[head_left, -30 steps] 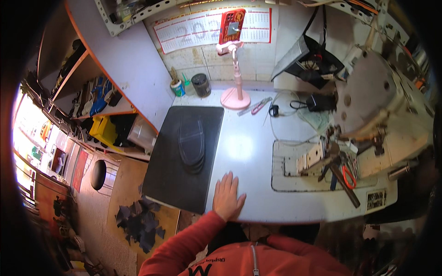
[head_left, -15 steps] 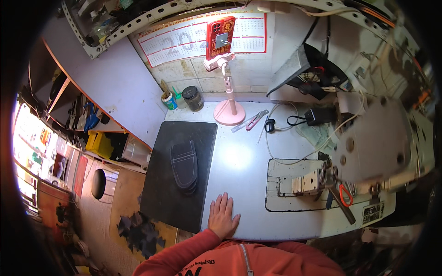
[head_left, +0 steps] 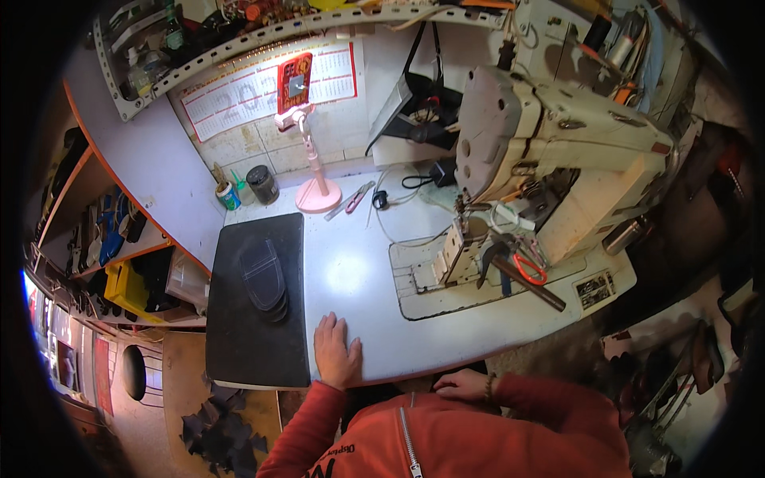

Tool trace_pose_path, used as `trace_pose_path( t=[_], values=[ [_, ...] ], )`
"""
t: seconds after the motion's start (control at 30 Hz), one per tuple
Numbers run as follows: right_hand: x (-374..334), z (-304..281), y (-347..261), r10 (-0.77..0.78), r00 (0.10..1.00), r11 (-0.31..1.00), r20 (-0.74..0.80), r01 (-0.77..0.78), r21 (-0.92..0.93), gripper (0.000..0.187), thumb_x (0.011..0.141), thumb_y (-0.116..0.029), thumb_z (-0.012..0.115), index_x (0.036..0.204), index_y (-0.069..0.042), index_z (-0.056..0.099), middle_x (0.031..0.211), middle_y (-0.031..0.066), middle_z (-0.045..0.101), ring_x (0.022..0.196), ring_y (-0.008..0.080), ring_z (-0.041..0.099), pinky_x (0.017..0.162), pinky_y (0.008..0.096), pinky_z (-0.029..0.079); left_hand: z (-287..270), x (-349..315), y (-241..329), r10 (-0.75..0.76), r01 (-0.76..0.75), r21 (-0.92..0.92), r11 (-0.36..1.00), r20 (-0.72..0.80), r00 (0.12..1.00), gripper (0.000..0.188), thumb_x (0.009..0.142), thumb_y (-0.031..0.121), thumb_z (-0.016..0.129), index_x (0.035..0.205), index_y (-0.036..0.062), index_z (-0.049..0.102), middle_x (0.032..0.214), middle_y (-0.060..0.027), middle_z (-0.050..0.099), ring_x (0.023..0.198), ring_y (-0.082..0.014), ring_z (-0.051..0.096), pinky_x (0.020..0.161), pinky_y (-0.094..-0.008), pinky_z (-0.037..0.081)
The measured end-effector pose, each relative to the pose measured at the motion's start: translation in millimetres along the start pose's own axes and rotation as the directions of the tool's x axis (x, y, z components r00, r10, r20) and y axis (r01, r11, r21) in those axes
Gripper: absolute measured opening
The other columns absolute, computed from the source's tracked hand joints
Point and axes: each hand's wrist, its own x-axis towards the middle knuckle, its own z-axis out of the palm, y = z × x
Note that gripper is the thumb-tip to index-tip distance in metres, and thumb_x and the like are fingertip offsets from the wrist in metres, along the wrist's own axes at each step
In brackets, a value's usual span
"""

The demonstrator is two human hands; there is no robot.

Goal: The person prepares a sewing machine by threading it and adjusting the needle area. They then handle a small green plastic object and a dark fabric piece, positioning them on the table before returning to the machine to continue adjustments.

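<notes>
Stack of dark pieces (head_left: 263, 275): on black mat (head_left: 231, 342), left of centre in frame. Rounded end toward bottom of frame, pale lines across top piece, edges of lower pieces showing beneath. Same spot on mat as one second earlier; untouched by either hand.

Left hand (head_left: 336, 350): below centre, palm down on white table (head_left: 378, 334), just right of mat. Fingers straight and nearly together, thumb held apart; nothing in grasp. Same place on table as in both earlier pictures.

Right hand (head_left: 462, 385): low in frame, right of centre, by near edge of table; bracelet (head_left: 489, 387) at wrist. Newly visible, out of sight in both earlier pictures. Cannot tell how far open, or whether holding anything.

View: swung to the right since earlier. Mat, pink stand (head_left: 317, 193), red phone (head_left: 293, 80) and calendar (head_left: 215, 107) now farther left in frame. Sewing machine (head_left: 558, 135) at upper right, now showing far more of body. Hammer (head_left: 542, 295) right of centre, beside machine as before. Dark scraps (head_left: 219, 430) at lower left.
</notes>
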Motion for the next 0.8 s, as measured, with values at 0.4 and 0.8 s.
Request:
trace_pose_path(
  t=[0.4, 0.8],
  values=[
    [32.2, -216.5, -137.5, -0.546, 0.130, 0.799, -0.828, 0.378, -0.468, 0.024, 0.087, -0.003, 0.067, 0.110, 0.000, 0.061, 0.110, 0.0136, 0.065, 0.095, 0.0257, 0.063, 0.084, 0.0347, 0.050, -10.0, 5.4, 28.6, -0.162, 0.162, -0.023, 0.987, -0.037, 0.986, 0.040, 0.078, 0.009, 0.070, 0.117, 0.0007, 0.061, 0.136, -0.0227, 0.052, 0.129, -0.0433, 0.044, 0.109, -0.0496, 0.035],
    [55.9, -212.6, -106.9, -0.387, 0.332, 0.812, -0.860, 0.565, -0.147, 0.041, 0.091, -0.007, 0.065, 0.131, -0.002, 0.054, 0.111, 0.0097, 0.065, 0.097, 0.0172, 0.061, 0.088, 0.0296, 0.048, 16.9, 187.1, 210.3, 0.052, -0.188, -0.466, 0.865, -0.288, 0.956, 0.039, 0.076, 0.010, 0.079, 0.113, 0.0069, 0.066, 0.145, -0.0201, 0.045, 0.136, -0.0420, 0.037, 0.110, -0.0481, 0.033]
  ],
)
